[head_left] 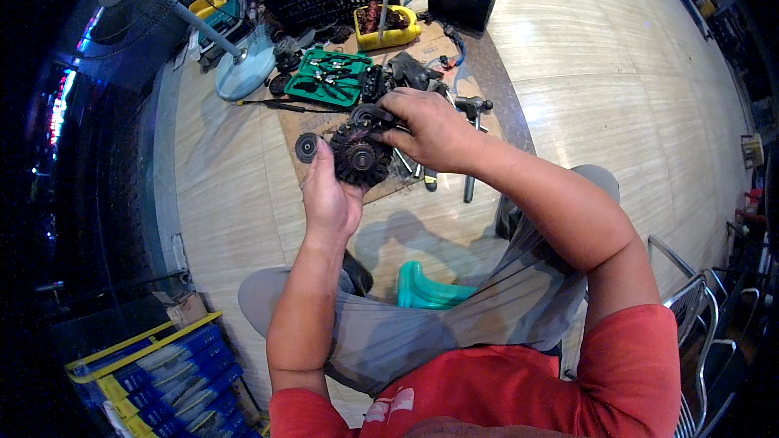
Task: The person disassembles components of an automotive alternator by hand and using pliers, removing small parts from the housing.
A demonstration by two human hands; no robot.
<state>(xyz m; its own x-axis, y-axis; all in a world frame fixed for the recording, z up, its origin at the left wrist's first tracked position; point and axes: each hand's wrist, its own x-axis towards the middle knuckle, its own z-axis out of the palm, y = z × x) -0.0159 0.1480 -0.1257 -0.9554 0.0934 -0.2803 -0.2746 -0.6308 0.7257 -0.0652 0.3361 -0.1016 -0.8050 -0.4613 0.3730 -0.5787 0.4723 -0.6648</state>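
- The work looks, in my judgement, to be in its middle part: the dark round part (362, 159) is in the two hands, lifted above the near half of the cardboard sheet (403, 189), and it is not set down.
- The left hand (331, 201) holds this part from below and from the left. Its thumb lies along the left side; the other fingers are mostly hidden, so I cannot tell how they are placed.
- The right hand (432, 126) has thumb and bent fingers brought narrowly together on a dark curved piece (370, 114), at the upper side of the round part. If this piece is fixed to it or loose, I cannot tell.
- What seems done: a grooved disc (306, 148) lies apart, by the left edge of the cardboard sheet, just beside the left thumb.
- Tools are also laid out. The green tool tray (329, 77) is open near the upper left edge of the sheet, with pliers (331, 81) in it, and a hammer-like tool (474, 105) lies toward the right edge.
- What seems left: the disc and the held part are separate, and the hands are occupied with the curved piece. How many pieces remain to be handled, the picture does not show.
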